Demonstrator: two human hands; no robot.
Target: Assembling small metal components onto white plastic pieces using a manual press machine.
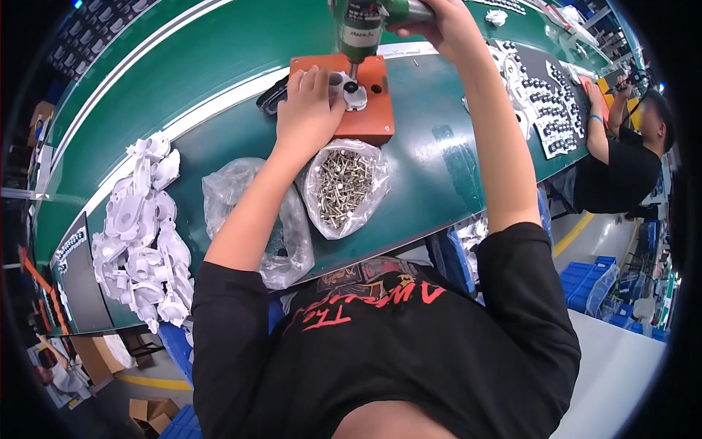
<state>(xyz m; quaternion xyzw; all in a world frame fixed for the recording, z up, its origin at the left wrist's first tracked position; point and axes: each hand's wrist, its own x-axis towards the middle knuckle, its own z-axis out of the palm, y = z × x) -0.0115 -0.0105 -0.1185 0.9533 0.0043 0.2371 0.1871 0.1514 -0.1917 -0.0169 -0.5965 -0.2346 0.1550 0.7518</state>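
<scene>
My right hand (439, 29) grips a green rivet gun (361, 36) from the right side. Its metal nose points down onto a black round piece (352, 87) on a small white part (356, 99). That part sits on an orange fixture block (376, 117). Over the block's left half, my left hand (311, 102) presses the white part with its fingers close together; its palm hides some of the part. In front of the block stands an open clear bag of metal rivets (342, 189). A second clear plastic bag (281, 252) lies under my left forearm.
White moulded parts (142, 227) are piled at the left. White parts with black pieces (548, 110) lie in rows at the right. A dark object (273, 96) is beside the block. A co-worker (621, 146) sits at the right. Blue crates (589, 285) stand on the floor.
</scene>
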